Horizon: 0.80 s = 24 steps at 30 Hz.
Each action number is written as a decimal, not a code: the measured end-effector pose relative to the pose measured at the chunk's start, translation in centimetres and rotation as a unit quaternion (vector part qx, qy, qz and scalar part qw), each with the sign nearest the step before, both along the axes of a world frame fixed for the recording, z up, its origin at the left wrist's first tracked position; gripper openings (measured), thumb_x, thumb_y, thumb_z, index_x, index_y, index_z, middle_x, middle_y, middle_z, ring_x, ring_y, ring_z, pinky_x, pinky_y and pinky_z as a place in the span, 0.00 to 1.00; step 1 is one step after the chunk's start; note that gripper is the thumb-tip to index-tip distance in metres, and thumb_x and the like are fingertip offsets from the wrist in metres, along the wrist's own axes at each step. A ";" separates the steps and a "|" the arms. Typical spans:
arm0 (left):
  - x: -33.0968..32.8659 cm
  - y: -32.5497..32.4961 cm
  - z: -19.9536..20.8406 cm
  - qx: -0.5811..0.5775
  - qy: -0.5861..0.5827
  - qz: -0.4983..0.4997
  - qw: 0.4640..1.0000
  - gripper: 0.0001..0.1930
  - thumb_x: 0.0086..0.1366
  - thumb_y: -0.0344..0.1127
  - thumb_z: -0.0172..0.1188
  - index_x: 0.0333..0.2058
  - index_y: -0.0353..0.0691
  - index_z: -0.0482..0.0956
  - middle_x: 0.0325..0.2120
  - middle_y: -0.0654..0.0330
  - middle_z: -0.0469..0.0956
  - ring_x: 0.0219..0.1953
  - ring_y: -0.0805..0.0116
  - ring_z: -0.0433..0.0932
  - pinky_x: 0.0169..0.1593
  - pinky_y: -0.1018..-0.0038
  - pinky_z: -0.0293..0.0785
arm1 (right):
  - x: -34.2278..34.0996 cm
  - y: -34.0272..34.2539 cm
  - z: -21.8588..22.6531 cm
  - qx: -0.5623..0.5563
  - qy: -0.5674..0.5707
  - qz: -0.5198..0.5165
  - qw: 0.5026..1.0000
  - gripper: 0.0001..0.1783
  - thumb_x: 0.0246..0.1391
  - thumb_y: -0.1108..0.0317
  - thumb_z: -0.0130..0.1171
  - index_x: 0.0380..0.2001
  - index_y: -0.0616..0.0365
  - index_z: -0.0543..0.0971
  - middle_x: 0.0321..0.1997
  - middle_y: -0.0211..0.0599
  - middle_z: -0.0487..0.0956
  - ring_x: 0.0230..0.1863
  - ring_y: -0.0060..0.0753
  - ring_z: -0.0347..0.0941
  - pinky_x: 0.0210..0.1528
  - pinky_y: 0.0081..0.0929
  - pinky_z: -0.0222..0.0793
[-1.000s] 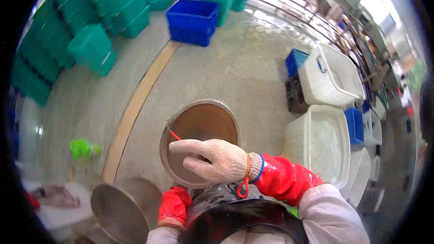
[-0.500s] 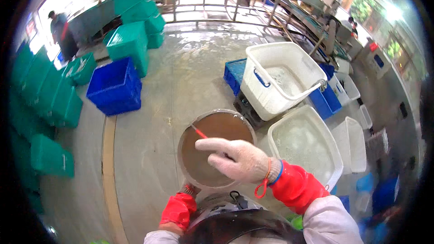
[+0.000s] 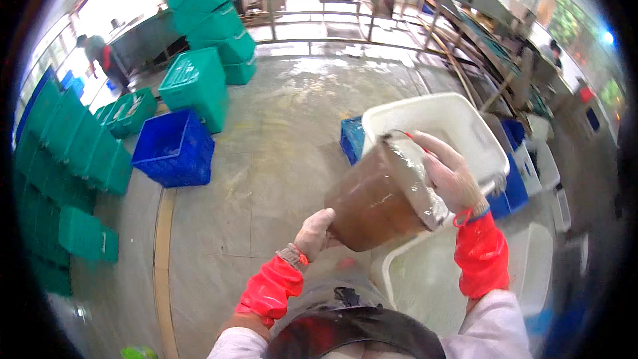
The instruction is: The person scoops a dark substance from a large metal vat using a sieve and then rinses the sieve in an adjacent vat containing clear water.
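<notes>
A brownish bucket (image 3: 372,196) is off the floor and tilted on its side, its mouth to the right, with pale, shiny liquid at its rim. My left hand (image 3: 314,234), in a pale glove, grips it low near its base. At the mouth end, my right hand (image 3: 452,171) has its gloved fingers bent around a thin, red-covered handle; part of the grip is hidden. Behind the bucket stands a large white tub (image 3: 488,134). A lower white tub (image 3: 384,269) of cloudy liquid lies under the bucket's mouth.
Stacked green crates (image 3: 86,153) line the left, near a blue crate (image 3: 174,149). More green crates (image 3: 203,20) are piled farther back. A metal frame (image 3: 319,36) crosses the far side. A person (image 3: 105,60) bends at the far left. The concrete floor looks wet.
The bucket has risen from the floor and tipped over to the right. My left hand has come up with it at its base; my right hand has moved right and up.
</notes>
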<state>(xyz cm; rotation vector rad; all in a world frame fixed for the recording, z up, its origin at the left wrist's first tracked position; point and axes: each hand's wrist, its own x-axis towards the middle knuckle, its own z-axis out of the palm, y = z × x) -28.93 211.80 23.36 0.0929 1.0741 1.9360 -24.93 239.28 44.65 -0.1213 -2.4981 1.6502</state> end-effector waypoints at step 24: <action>-3.2 18.4 11.9 -0.300 0.537 0.216 0.759 0.40 0.60 0.50 0.62 0.60 0.21 0.64 0.42 0.40 0.78 0.46 0.45 0.77 0.53 0.58 0.70 | -2.7 16.0 -8.8 -0.362 -0.050 -0.087 0.927 0.31 0.70 0.58 0.46 0.73 0.47 0.58 0.41 0.28 0.73 0.34 0.23 0.72 0.38 0.24 0.73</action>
